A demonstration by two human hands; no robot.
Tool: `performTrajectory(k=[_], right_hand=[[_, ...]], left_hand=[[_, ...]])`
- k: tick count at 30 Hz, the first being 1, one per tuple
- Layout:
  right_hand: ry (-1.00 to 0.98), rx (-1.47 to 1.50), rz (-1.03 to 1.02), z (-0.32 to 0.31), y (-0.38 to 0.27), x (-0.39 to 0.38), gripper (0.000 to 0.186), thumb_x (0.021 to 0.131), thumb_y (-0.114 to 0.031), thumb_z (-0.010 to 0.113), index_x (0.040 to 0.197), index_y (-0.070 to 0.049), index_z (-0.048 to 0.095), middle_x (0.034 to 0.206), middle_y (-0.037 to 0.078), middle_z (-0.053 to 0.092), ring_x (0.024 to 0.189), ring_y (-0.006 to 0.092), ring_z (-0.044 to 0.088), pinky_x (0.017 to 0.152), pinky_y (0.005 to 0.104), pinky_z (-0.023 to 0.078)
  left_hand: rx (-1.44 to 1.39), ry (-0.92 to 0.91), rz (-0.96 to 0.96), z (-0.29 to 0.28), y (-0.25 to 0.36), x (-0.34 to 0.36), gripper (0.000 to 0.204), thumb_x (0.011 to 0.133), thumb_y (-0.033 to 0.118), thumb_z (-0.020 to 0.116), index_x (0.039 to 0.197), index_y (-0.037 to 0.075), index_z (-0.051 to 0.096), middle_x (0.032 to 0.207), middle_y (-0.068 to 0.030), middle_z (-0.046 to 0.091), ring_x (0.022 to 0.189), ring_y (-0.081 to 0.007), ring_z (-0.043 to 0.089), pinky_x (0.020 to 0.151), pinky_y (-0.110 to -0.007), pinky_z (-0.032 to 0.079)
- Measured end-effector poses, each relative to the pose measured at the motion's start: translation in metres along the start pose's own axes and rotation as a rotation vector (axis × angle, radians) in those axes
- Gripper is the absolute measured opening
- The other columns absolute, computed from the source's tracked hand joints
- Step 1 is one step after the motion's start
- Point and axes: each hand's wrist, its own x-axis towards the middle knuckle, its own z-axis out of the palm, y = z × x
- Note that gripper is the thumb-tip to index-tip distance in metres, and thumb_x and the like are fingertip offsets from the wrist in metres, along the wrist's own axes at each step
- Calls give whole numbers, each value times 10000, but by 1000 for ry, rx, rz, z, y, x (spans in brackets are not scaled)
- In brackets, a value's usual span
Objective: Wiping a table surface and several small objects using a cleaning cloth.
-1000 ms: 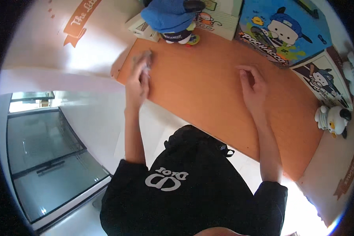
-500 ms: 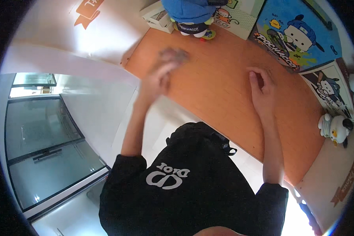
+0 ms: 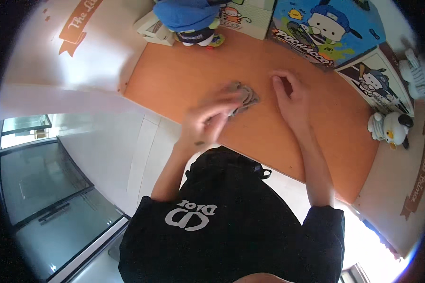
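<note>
My left hand (image 3: 212, 115) grips a crumpled grey cloth (image 3: 245, 98) by its near side, over the orange-brown wooden tabletop (image 3: 184, 75). The hand and cloth are a little blurred by motion. To the right, my right hand (image 3: 290, 96) rests on its edge on the tabletop, fingers curled toward the thumb with a hollow between them. Nothing shows in that hollow. The cloth lies just left of my right hand, apart from it.
At the back stand a plush figure (image 3: 186, 21) with a blue cap, a white box-like holder (image 3: 153, 30) and a blue picture board (image 3: 326, 33). Toward the right are a framed picture (image 3: 380, 80) and a plush toy (image 3: 392, 129). A glass-panelled door (image 3: 47, 179) is at the left.
My left hand has moved right with the cloth, from the left part of the tabletop to near my right hand. The whole view has shifted; my right hand keeps its curled pose.
</note>
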Motion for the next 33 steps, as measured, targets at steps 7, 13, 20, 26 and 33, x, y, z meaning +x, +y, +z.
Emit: performTrajectory(k=[7,13,20,26,33], right_hand=[[-235,-200,-596,18,-33,-19,341,1046,-198,670,1379,-128,686,1442,56,665,1292,300,618,1120,460,461],[-488,-317,-732,32,-47,-45,415,1018,-236,674,1431,-218,652,1582,14,565,1491,288,499,1331,523,311],[-13,-679,-363,-28,15,14,329,964,-162,705,1293,-175,709,1417,-6,703,1360,304,584,1165,488,435],[-28,-440,-434,-17,-9,-1,245,955,-137,720,1198,-134,748,1413,29,709,1377,342,564,1181,501,443],[49,-465,-341,-44,7,15,184,958,-105,768,1139,-125,794,1354,37,739,1271,315,634,1154,481,474]], left_hand=[[82,589,-206,-35,-47,-4,289,1076,-6,518,1300,5,701,1295,-100,737,1161,-192,669,1060,-306,498],[79,591,-297,-32,-33,2,251,1099,35,517,1247,6,718,1246,-82,755,1157,-190,669,1046,-291,488],[35,587,-223,-29,-31,0,235,1068,19,532,1188,14,733,1175,-71,764,1099,-194,676,1001,-295,500],[144,542,-199,-29,-34,5,227,1034,-10,552,1162,24,737,1132,-72,761,1032,-201,673,948,-302,514],[125,538,-178,-37,-38,5,219,1011,-30,579,1147,36,737,1107,-74,758,982,-213,671,895,-303,518]])
